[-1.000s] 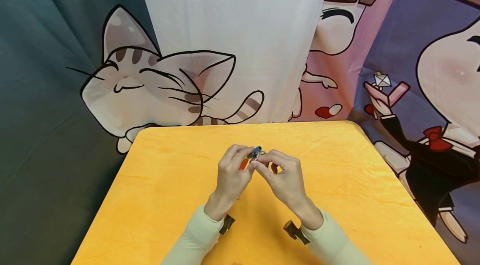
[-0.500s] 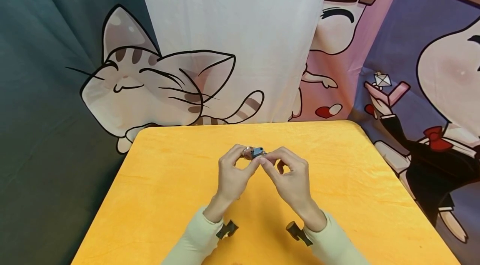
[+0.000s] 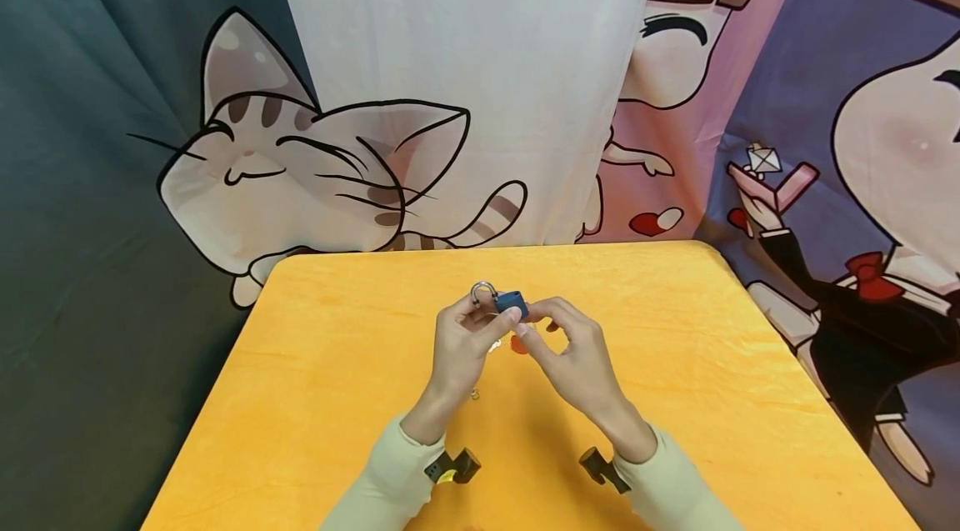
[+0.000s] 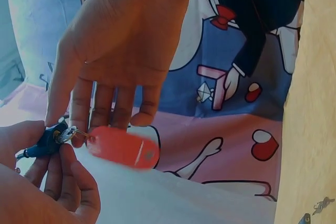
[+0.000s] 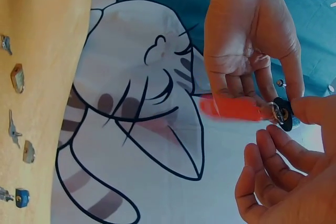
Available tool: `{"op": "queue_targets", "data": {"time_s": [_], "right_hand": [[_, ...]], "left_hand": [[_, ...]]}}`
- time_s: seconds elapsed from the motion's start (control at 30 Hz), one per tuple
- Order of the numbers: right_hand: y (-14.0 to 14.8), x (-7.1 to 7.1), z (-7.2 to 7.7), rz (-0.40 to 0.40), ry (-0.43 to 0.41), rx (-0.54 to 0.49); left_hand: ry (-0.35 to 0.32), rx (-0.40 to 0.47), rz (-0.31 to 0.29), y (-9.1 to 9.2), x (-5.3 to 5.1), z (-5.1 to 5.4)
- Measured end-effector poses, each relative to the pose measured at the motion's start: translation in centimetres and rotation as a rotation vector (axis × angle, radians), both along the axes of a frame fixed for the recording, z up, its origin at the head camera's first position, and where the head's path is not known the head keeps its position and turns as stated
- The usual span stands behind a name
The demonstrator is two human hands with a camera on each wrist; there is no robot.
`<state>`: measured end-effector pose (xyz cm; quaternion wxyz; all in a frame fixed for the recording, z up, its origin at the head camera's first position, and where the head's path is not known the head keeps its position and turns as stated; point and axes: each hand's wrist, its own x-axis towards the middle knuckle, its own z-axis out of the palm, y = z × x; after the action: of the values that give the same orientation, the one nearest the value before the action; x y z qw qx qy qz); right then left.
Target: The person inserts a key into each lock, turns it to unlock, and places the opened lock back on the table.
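Observation:
My left hand (image 3: 461,348) pinches a small blue padlock (image 3: 512,303) between thumb and fingers in the head view. Its silver shackle (image 3: 483,289) points left, with one end free of the body. In the left wrist view a silver key (image 4: 66,134) sits at the padlock's end face, and a red key tag (image 4: 123,148) hangs off its ring. My right hand (image 3: 573,356) is close by, fingertips beside the padlock's right end and the key. The thumb and index finger of that hand are spread apart. How deep the key sits is hidden.
On the yellow table (image 3: 337,331), the right wrist view shows a brass padlock (image 5: 18,78), a second brass padlock (image 5: 29,152), a blue padlock (image 5: 22,198) and loose keys (image 5: 14,129). A cartoon-printed cloth (image 3: 487,81) hangs behind the table.
The padlock has turned in my left hand, so its blue body and shackle now show clearly. My right thumb has come away from the left thumb. The red tag hangs below the hands.

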<state>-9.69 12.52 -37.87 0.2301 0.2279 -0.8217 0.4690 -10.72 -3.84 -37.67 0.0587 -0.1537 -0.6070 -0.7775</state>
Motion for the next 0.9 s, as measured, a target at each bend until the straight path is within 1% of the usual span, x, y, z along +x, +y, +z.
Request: {"op": "queue_targets", "data": {"time_s": [0.2, 0.43, 0.57, 0.67, 0.8, 0.9], "right_hand": [[-0.1, 0.2, 0.0, -0.009, -0.032, 0.001], [0.2, 0.1, -0.2, -0.034, -0.029, 0.013], [0.9, 0.0, -0.3, -0.066, -0.025, 0.02], [1.6, -0.1, -0.4, -0.094, -0.025, 0.027], [2.6, -0.1, -0.4, -0.131, -0.034, 0.036], [3.5, -0.1, -0.5, -0.166, -0.041, 0.044]], "left_hand": [[-0.014, 0.012, -0.014, 0.1, 0.0, 0.0], [-0.042, 0.018, -0.029, 0.3, -0.2, -0.3], [-0.069, 0.03, -0.048, 0.7, -0.4, -0.7], [-0.08, 0.022, -0.055, 1.0, -0.6, -1.1], [-0.094, -0.014, -0.066, 1.6, -0.9, -1.7], [-0.126, -0.053, -0.072, 2.1, -1.2, -2.3]]}}
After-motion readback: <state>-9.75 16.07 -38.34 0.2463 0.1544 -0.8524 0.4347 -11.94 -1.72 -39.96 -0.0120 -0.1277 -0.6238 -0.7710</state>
